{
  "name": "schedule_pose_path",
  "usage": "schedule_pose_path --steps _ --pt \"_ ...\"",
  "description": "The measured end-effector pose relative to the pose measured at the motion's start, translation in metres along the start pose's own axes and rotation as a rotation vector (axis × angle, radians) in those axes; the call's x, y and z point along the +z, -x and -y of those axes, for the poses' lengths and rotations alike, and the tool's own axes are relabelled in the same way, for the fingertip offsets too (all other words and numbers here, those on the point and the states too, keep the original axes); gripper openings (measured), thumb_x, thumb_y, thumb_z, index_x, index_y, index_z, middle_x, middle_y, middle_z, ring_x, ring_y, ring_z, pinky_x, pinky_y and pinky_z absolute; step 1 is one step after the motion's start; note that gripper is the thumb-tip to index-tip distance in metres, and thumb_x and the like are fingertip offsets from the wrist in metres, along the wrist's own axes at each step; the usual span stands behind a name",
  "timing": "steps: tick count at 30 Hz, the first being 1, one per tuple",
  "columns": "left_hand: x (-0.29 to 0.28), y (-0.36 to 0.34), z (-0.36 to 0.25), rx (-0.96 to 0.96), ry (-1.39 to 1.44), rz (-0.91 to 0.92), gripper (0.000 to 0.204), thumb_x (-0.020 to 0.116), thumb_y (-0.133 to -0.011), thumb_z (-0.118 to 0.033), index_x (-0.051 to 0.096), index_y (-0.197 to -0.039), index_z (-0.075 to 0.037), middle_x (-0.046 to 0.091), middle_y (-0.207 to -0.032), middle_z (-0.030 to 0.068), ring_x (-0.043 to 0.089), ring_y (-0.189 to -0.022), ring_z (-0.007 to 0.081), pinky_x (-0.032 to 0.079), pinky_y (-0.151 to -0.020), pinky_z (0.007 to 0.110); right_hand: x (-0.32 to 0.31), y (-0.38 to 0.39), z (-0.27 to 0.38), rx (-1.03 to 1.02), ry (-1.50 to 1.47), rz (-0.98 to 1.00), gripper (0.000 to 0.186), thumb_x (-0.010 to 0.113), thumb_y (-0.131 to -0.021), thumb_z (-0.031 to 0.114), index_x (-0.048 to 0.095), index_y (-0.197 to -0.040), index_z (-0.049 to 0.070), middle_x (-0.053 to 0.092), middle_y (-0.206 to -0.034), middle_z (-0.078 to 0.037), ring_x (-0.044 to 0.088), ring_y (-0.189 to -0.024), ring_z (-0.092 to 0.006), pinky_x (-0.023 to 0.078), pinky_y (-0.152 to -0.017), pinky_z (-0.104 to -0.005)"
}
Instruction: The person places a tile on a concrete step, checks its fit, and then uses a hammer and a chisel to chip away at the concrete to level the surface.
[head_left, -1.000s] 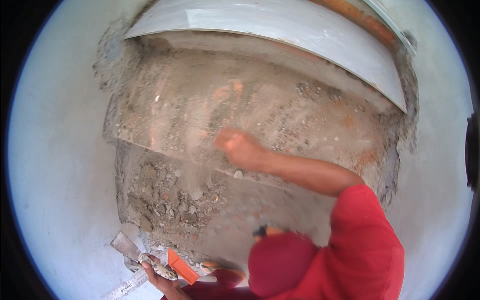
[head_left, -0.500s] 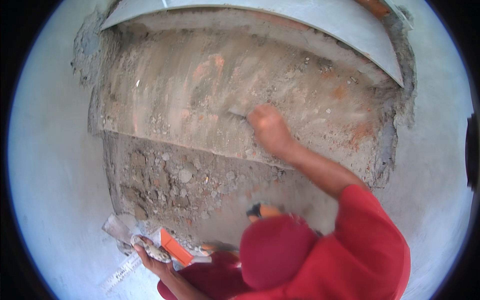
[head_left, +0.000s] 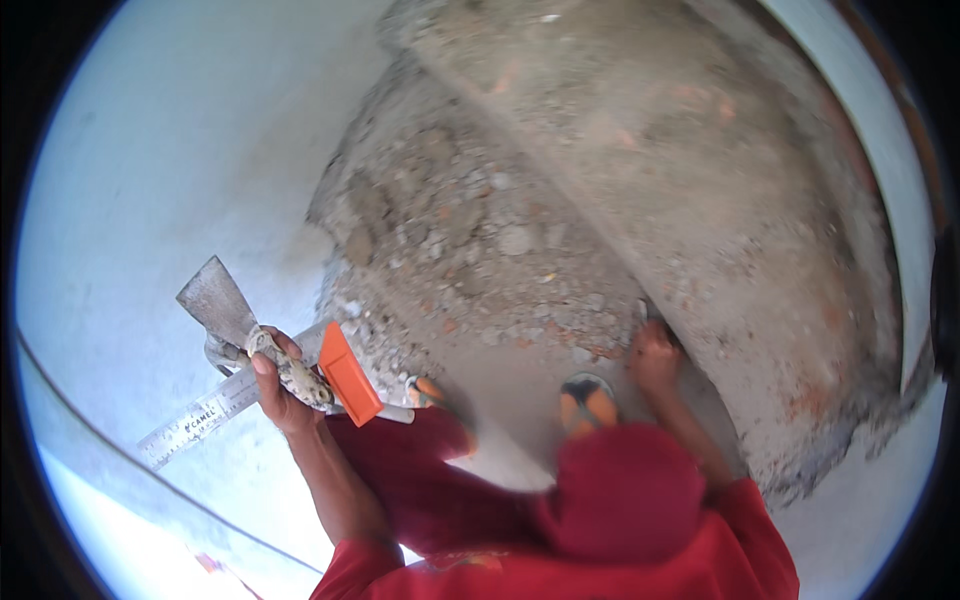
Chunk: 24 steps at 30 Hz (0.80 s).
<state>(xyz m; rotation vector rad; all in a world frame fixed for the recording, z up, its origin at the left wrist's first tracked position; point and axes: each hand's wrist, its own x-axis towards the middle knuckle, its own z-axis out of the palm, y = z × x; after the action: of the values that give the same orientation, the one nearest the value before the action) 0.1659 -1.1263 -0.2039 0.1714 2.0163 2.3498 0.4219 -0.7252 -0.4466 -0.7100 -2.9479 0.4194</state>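
Pale plastered walls [head_left: 150, 180] frame a broken-out recess [head_left: 700, 200] of raw mortar and brick, its rough face streaked with orange. Grey rubble [head_left: 470, 250] and loose stones lie heaped on the floor at its foot, next to a bare patch of smooth cement. A person in red clothes crouches there, orange sandals [head_left: 588, 400] on the cement. The left hand [head_left: 285, 375], clenched, grips a bundle of tools held over the pale floor, left of the rubble: a steel ruler [head_left: 195, 415], an orange-handled tool [head_left: 348, 373] and a flat metal blade [head_left: 215, 300]. The right hand [head_left: 655, 355] presses against the lower edge of the recess; whether it grips anything cannot be told.
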Motion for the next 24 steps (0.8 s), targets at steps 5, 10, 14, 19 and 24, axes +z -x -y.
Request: schedule_pose_path --steps 5,10,14,19,24 --pt "-0.065 0.005 -0.007 0.117 -0.095 -0.134 0.041 0.053 -0.106 -0.041 0.054 -0.121 -0.003 0.056 -0.091 0.0051 0.058 -0.072 0.0120 0.052 -0.062 0.027 0.027 -0.027 0.044 -0.012 -0.155 0.046 0.009 0.062 -0.094 0.008 0.060 -0.095 0.000 0.066 -0.087 -0.020 0.069 -0.074 -0.0398 0.057 -0.063 -0.0475" --pt "-0.106 0.018 0.000 0.055 -0.041 -0.209 0.040 0.049 -0.109 -0.039 0.054 -0.121 -0.002 0.054 -0.092 0.0049 0.055 -0.081 0.0121 0.051 -0.072 0.029 0.068 -0.076 0.087 -0.100 -0.194 0.036 0.007 0.064 -0.092 0.004 0.060 -0.096 0.000 0.065 -0.089 -0.020 0.068 -0.077 -0.0413 0.056 -0.064 -0.0483" --pt "-0.109 0.028 -0.003 0.060 0.022 -0.222 0.043 0.048 -0.109 -0.038 0.053 -0.124 0.002 0.052 -0.094 0.0052 0.052 -0.086 0.0113 0.050 -0.075 0.026 0.079 -0.113 0.130 -0.141 -0.287 0.016 0.009 0.065 -0.090 0.001 0.059 -0.096 -0.001 0.065 -0.088 -0.021 0.068 -0.076 -0.0414 0.056 -0.063 -0.0484" --pt "-0.118 0.035 0.000 0.054 -0.053 -0.269 0.045 0.049 -0.108 -0.038 0.050 -0.127 0.003 0.051 -0.094 0.0056 0.050 -0.080 0.0107 0.050 -0.069 0.025 0.075 -0.118 0.144 -0.052 -0.250 0.073 0.010 0.065 -0.091 0.003 0.058 -0.095 -0.003 0.064 -0.084 -0.022 0.068 -0.070 -0.0409 0.056 -0.060 -0.0471" --pt "-0.109 0.035 0.001 0.091 -0.025 -0.308 0.044 0.048 -0.108 -0.036 0.049 -0.127 0.004 0.051 -0.094 0.0062 0.051 -0.079 0.0098 0.051 -0.065 0.024 0.071 -0.117 0.137 0.119 -0.223 0.161 0.012 0.065 -0.093 0.007 0.058 -0.095 -0.002 0.064 -0.084 -0.021 0.068 -0.069 -0.0403 0.056 -0.057 -0.0462"
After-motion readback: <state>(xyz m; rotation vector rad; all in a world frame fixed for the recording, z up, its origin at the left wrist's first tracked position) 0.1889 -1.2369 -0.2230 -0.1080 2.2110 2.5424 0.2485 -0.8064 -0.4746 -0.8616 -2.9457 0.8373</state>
